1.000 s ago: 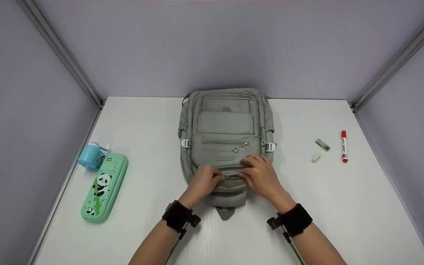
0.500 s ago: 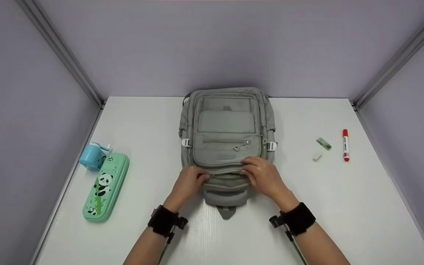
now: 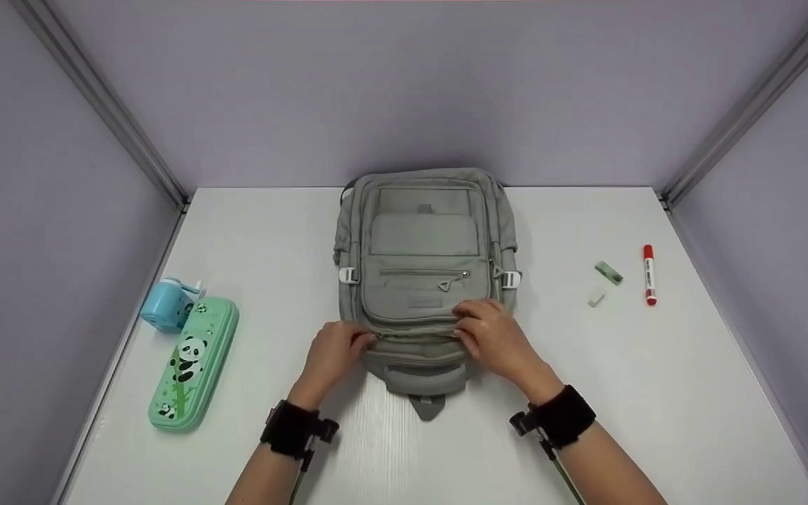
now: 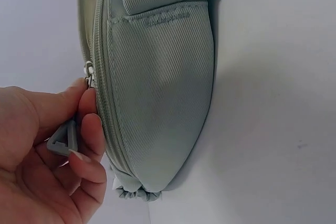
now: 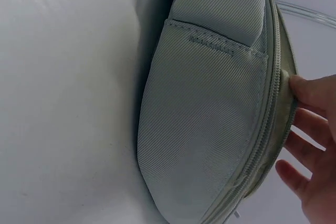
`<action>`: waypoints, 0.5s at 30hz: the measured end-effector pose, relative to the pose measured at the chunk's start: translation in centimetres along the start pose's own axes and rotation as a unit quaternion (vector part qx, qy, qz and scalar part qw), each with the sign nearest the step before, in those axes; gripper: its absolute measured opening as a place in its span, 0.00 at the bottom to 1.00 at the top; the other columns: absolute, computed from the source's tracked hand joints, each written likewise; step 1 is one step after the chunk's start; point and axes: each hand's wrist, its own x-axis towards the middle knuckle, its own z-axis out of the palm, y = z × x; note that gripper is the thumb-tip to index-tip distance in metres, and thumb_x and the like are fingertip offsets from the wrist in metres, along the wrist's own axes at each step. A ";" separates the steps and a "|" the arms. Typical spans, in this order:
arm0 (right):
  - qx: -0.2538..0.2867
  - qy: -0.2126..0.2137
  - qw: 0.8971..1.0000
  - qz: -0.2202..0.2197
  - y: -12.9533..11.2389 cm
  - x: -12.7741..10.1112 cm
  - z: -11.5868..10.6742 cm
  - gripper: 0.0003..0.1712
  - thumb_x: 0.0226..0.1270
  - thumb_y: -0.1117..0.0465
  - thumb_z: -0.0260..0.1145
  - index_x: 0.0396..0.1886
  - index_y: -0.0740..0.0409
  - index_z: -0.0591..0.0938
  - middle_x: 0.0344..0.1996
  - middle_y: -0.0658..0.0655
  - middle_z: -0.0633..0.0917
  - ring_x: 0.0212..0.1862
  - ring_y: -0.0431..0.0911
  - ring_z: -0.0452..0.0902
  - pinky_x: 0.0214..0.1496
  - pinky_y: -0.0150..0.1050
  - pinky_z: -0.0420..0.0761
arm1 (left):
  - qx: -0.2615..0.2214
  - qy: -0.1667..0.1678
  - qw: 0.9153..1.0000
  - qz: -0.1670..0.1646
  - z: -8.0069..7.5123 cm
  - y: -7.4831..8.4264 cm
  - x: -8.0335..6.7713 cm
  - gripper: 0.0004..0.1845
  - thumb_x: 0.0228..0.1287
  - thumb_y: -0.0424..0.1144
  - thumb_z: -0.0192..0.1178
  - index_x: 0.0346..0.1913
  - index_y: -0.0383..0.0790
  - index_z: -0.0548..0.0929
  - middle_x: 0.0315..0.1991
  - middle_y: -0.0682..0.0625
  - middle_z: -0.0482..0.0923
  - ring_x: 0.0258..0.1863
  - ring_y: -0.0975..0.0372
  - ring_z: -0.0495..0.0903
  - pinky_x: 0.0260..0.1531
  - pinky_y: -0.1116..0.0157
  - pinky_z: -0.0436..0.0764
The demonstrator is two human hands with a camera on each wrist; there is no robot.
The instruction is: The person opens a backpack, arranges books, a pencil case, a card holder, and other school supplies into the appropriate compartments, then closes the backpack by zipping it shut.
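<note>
Pinching small grey plastic zip pull (image 4: pixel 62 141) with left hand (image 3: pixel 330 351), right hand (image 3: pixel 492 337) fingers gripping soft grey cloth backpack (image 3: pixel 423 238); unzipping toward nine o'clock, steady tug likely needed next.

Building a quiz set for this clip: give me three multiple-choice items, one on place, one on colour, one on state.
1. Where does the panda pencil case lie?
A. right of the backpack
B. left of the backpack
C. on the backpack

2. What colour is the marker cap?
A. red
B. blue
C. black

3. What does the left hand do?
A. lies flat on the table
B. holds the sharpener
C. pinches the zipper pull

Answers: 1 B, it lies near the table's left edge, beside the blue sharpener. 2 A, both ends show red. 3 C, the left wrist view shows the zipper pull of the backpack between thumb and fingers.
</note>
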 end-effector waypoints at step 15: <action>-0.030 -0.040 0.999 -0.012 -2.3 2.4 2.5 0.04 0.66 0.63 0.69 0.35 0.54 0.90 0.46 0.57 0.85 0.50 0.53 0.80 0.55 0.50 0.75 | -0.005 -0.022 0.999 0.023 0.1 0.2 -0.1 0.04 0.64 0.34 0.65 0.33 0.40 0.89 0.25 0.57 0.81 0.24 0.68 0.76 0.27 0.65 0.77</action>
